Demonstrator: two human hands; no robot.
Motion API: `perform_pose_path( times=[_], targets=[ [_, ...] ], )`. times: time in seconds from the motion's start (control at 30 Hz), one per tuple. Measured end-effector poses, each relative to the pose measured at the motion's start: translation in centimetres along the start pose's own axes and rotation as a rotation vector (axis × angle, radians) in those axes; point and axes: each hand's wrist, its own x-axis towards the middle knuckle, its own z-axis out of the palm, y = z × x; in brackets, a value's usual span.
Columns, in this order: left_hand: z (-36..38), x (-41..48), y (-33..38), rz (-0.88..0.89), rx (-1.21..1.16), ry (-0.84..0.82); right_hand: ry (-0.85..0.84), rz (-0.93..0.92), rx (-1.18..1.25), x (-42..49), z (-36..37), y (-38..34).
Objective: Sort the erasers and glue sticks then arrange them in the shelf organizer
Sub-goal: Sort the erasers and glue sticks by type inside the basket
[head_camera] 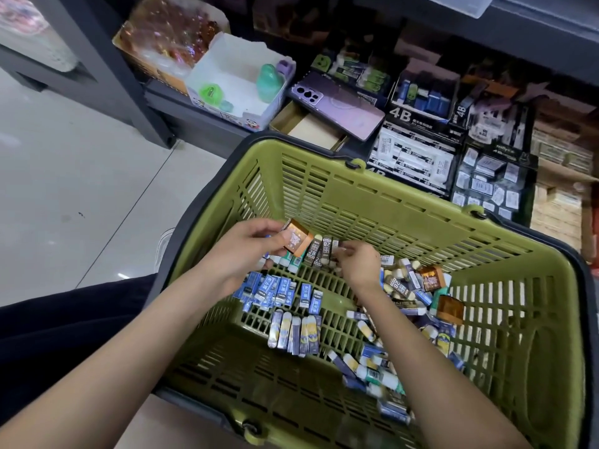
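Note:
A green plastic basket (372, 202) holds many small erasers and glue sticks. My left hand (240, 251) grips an orange square eraser (296, 236) above the basket's far side. My right hand (358, 264) pinches the end of a row of dark brown 2B erasers (319, 251) standing against the far wall. Blue erasers (278, 293) lie in a row on the basket floor, with yellow-and-purple ones (296, 332) lined up below them. A mixed heap of erasers and glue sticks (405, 319) fills the right part.
Behind the basket a low shelf carries display boxes: black 4B eraser boxes (415, 157), a white box with green toys (240, 82), an open cardboard box (308, 124) and a purple phone (337, 103). Pale tiled floor (81, 176) lies to the left.

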Motion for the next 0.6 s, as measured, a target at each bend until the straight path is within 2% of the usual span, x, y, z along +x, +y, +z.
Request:
perform_pose_path(
  times=[0.07,0.17,0.23,0.4,0.5,0.6],
  targets=[
    [0.1,0.1,-0.1,-0.001,0.032,0.004,-0.025,-0.083,0.154,-1.8,-1.2,-1.1],
    [0.6,0.1,-0.4,-0.001,0.093,-0.012,-0.344,-0.066,0.586,-5.1,-3.1,-2.9],
    [1.2,-0.2,-0.5,-0.010,0.134,-0.054,-0.468,-0.126,0.610,-6.7,-3.8,-3.4],
    [2.0,-0.6,-1.1,-0.109,0.147,-0.096,-0.343,-0.020,0.532,-7.0,-5.2,-0.7],
    [1.8,-0.2,-1.1,-0.194,-0.020,-0.046,-0.261,0.035,0.243,-6.3,-5.6,2.5],
    [1.7,0.0,-1.1,-0.243,-0.068,0.009,-0.210,0.031,-0.036,-5.4,-4.4,4.6]
  ],
)
